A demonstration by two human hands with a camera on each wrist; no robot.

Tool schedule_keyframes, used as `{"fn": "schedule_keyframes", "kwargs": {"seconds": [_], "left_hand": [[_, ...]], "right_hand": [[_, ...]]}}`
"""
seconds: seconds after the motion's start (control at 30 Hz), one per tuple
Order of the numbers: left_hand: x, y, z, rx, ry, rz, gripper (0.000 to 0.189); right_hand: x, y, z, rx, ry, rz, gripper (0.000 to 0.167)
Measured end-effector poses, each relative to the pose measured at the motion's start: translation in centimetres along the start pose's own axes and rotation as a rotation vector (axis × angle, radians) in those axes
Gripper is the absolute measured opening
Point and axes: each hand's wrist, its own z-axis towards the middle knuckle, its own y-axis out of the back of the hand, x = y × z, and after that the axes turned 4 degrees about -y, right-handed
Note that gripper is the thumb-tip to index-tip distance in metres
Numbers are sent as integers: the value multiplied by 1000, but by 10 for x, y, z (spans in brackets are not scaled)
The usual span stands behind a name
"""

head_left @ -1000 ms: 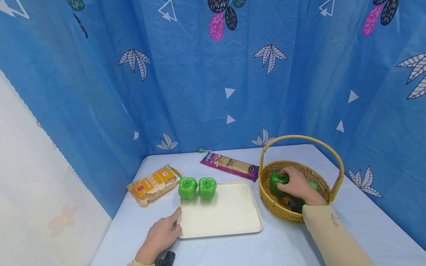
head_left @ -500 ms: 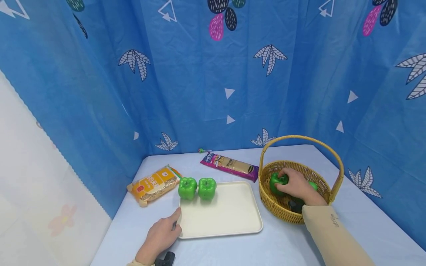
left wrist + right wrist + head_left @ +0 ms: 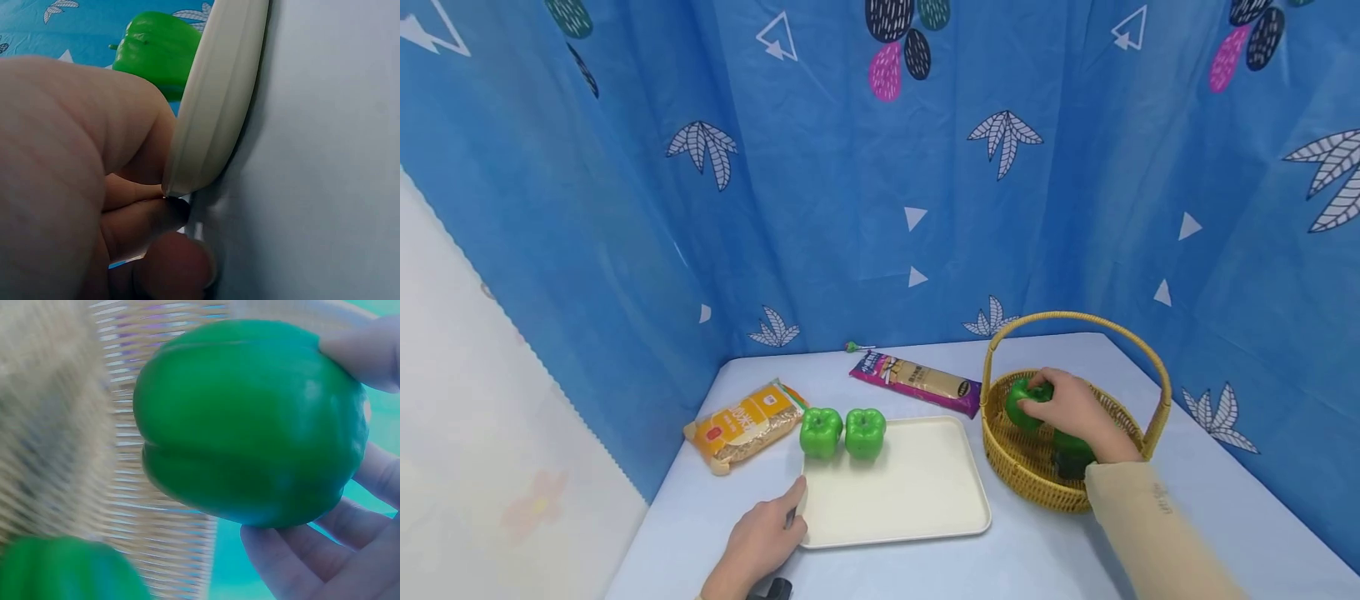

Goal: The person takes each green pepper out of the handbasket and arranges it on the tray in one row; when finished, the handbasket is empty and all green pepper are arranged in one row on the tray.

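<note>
My right hand grips a green bell pepper inside the wicker basket, thumb on one side and fingers on the other. A second bell pepper lies lower in the basket, partly hidden under that hand. My left hand holds the left rim of the cream tray, its index finger along the edge. In the left wrist view one bent finger meets the rim, with other fingertips curled close to the tabletop. Two more peppers stand side by side at the tray's back left corner.
An orange bag of grain lies left of the tray. Behind the tray is a purple noodle packet, with a small green-headed stick farther back. The basket's tall handle arches over the right hand. A blue curtain surrounds the table.
My right hand has risen slightly with its pepper, uncovering more of the pepper below. My left hand stays at the tray's rim. The head view has tilted a little.
</note>
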Motion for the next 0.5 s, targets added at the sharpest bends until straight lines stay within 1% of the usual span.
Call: {"fn": "schedule_keyframes", "kwargs": {"seconds": [0.1, 0.2, 0.4, 0.5], "left_hand": [[1, -1, -1, 0, -2, 5, 65], [0, 0, -1, -1, -3, 12, 65], [-1, 0, 0, -3, -13, 18, 64], [0, -1, -1, -7, -17, 20, 64]], "right_hand": [[8, 12, -3, -20, 7, -11, 47], [13, 20, -6, -31, 15, -20, 47], [15, 23, -11, -21, -1, -34, 45], [22, 23, -15, -12, 8, -28, 46]]}}
